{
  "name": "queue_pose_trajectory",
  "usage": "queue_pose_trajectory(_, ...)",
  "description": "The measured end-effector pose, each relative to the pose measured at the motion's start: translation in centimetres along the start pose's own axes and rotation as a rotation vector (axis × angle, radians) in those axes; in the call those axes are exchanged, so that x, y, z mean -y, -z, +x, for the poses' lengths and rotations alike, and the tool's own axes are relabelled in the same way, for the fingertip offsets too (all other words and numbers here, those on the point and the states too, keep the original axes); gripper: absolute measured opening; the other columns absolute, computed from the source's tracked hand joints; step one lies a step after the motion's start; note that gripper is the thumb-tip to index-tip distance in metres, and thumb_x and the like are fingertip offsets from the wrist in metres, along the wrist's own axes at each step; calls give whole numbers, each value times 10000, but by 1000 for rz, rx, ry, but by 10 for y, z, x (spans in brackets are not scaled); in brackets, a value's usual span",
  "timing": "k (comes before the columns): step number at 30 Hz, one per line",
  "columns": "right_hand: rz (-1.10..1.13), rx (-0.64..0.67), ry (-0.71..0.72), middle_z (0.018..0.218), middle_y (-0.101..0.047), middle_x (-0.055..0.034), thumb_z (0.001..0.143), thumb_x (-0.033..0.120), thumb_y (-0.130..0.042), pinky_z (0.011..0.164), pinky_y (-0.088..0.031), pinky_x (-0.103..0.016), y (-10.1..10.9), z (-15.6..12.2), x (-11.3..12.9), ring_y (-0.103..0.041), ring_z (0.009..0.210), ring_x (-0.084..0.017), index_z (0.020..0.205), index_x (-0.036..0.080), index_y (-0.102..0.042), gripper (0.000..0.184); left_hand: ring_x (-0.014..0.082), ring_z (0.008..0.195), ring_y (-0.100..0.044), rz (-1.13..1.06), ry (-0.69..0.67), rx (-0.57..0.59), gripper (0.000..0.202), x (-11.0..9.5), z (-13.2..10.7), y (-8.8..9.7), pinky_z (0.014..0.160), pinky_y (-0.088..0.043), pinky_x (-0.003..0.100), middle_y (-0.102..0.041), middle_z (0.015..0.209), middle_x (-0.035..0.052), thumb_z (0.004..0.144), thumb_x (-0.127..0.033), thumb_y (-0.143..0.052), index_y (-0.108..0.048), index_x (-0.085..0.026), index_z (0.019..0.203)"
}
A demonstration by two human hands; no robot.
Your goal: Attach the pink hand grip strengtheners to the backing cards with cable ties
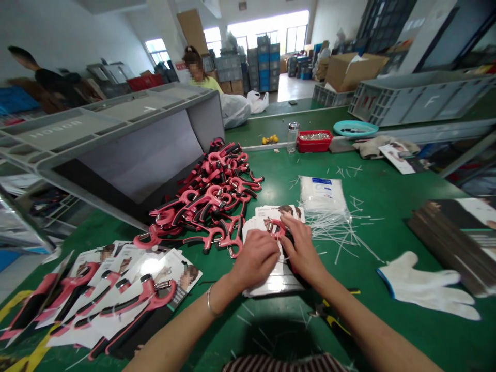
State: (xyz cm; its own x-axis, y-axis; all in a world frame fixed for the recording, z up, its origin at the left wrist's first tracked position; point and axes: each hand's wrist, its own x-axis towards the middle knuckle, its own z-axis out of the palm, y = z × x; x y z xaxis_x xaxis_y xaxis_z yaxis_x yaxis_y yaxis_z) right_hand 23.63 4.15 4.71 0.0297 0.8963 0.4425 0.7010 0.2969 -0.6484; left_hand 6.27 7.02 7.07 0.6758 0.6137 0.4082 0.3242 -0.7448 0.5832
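Note:
Before me, a pink-and-black hand gripper with a metal spring lies on a stack of printed cards. My right hand is wrapped round its right side, thumb toward the handle. My left hand is curled closed against its lower left, and whatever its fingers pinch is hidden. A thin white strip shows between the hands. To the right of the stack, white cable ties fan out of a plastic bag. Left of my hands is a heap of hand grippers.
A tipped grey crate stands behind the heap. Carded hand grippers overlap at front left. Yellow-handled pliers lie under my right forearm. Rightward are a white glove and stacked cards. A red tray and glass jar stand behind.

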Motion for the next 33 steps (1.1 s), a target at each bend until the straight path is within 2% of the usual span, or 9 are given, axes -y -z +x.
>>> queue_pose_trajectory(3,-7,-3,-2,1449,-469,-121,949,208,-454,1119,-276,-516,-1,1,2,-365,1381,-254,1374,238,-432,426,197,897,-590,-97,153,-168,130,3,2,0,863,-465,377,-658,870,49,928,-262,-522,-603,-204,846)
queue_pose_trajectory(8,12,-3,12,1432,-478,-115,946,187,-445,1106,-284,-504,-1,3,3,-382,1366,-251,1330,239,-483,389,235,997,-566,213,-124,153,157,-13,0,-4,1000,-381,456,-652,897,72,920,-170,-479,-617,-196,851)
queue_pose_trajectory(10,33,-10,14,1375,-522,-104,955,209,-455,1086,-301,-501,5,1,6,-416,1326,-257,1249,244,-542,308,268,1069,-541,302,-47,127,122,-20,-8,1,1000,-373,483,-644,1028,97,916,-269,-538,-618,-198,975)
queue_pose_trajectory(12,49,27,35,1222,-606,-95,963,235,-470,1026,-353,-477,16,-3,12,-495,1204,-258,1111,233,-595,193,309,1089,-524,355,124,37,354,-24,-21,8,958,-396,507,-612,1115,124,846,-449,-643,-584,-195,1086)
queue_pose_trajectory(14,16,148,77,1001,-656,-77,975,267,-472,932,-399,-446,28,-9,21,-547,1013,-249,952,222,-615,152,311,1006,-545,372,278,-5,479,-23,-34,11,874,-438,488,-604,1061,127,785,-540,-682,-566,-185,1083)
queue_pose_trajectory(17,-67,356,156,822,-653,-59,982,329,-479,837,-408,-425,41,-15,35,-535,847,-239,838,219,-624,231,252,870,-564,321,365,9,263,-20,-46,10,773,-462,398,-597,907,83,869,-428,-610,-569,-186,966)
queue_pose_trajectory(21,11,466,253,1056,-682,-67,949,327,-562,878,-422,-425,42,-15,42,-543,1004,-261,1035,242,-648,148,220,857,-580,208,378,30,139,-14,-45,16,774,-464,354,-614,876,62,919,-316,-554,-600,-185,916)
queue_pose_trajectory(27,77,342,251,1047,-674,-57,974,231,-508,930,-429,-418,29,-9,34,-559,1032,-235,991,242,-680,174,176,937,-612,-52,271,90,170,-2,-42,36,855,-465,302,-675,982,42,954,-236,-527,-670,-224,1044)
queue_pose_trajectory(33,100,209,46,918,-666,-44,916,181,-583,830,-473,-373,22,-7,34,-585,905,-223,945,224,-643,80,177,927,-620,-75,273,-83,143,1,-32,13,848,-468,298,-688,957,47,915,-180,-580,-687,-206,1007)
